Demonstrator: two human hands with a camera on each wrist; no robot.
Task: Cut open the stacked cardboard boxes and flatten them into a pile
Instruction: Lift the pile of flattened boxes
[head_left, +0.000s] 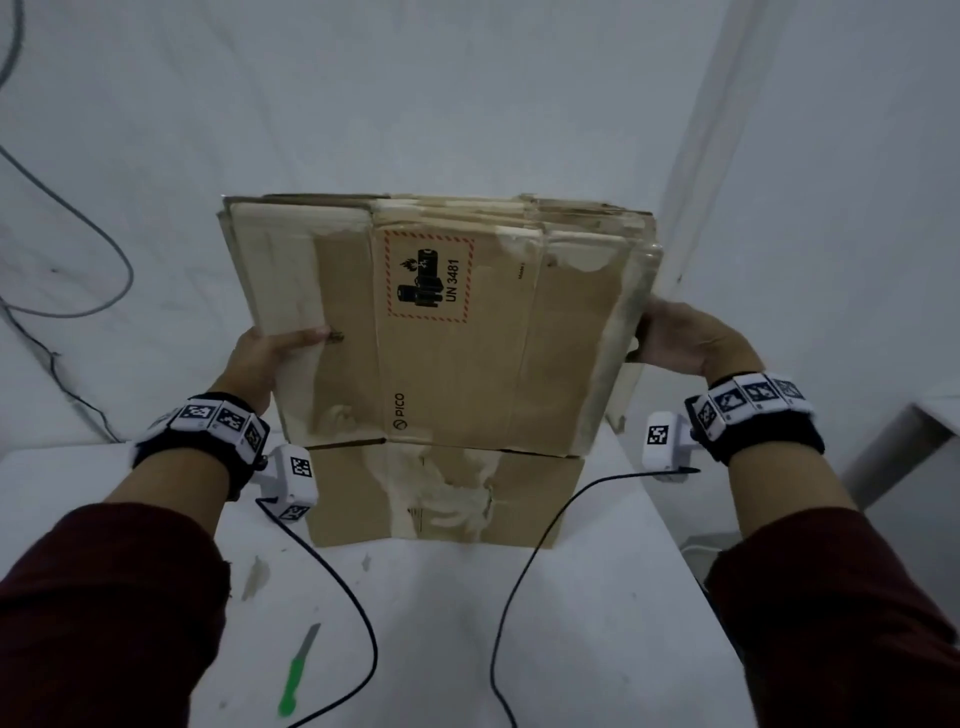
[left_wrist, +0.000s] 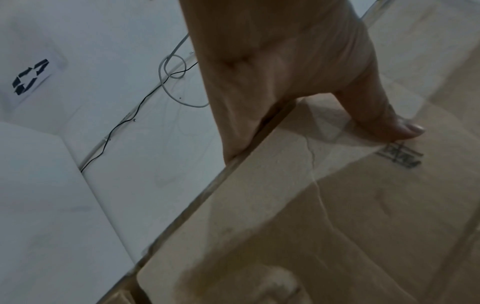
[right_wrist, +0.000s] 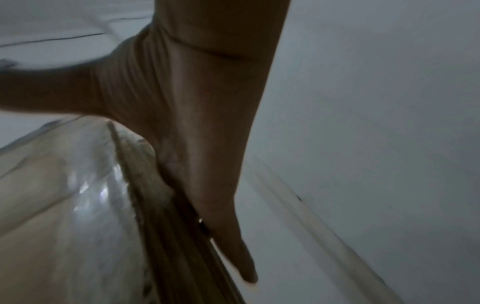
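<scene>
A stack of flattened cardboard boxes (head_left: 457, 332) is held tilted in the air; its top sheet bears a battery warning label. My left hand (head_left: 275, 351) grips its left edge, thumb (left_wrist: 389, 121) on top and fingers hidden beneath the cardboard (left_wrist: 337, 205). On the stack's taped right edge (right_wrist: 64, 205), my right hand (head_left: 680, 343) grips it, thumb spread over the top and fingers (right_wrist: 233, 236) running down the side. Under the stack, a still-assembled brown box (head_left: 441, 499) with torn tape patches sits on the white table (head_left: 441, 623).
A green-handled knife (head_left: 298, 670) lies on the table near the front left. Two black wrist-camera cables (head_left: 358, 613) trail across the tabletop. White walls stand close behind and to the right. Loose cables (head_left: 78, 249) hang on the left wall.
</scene>
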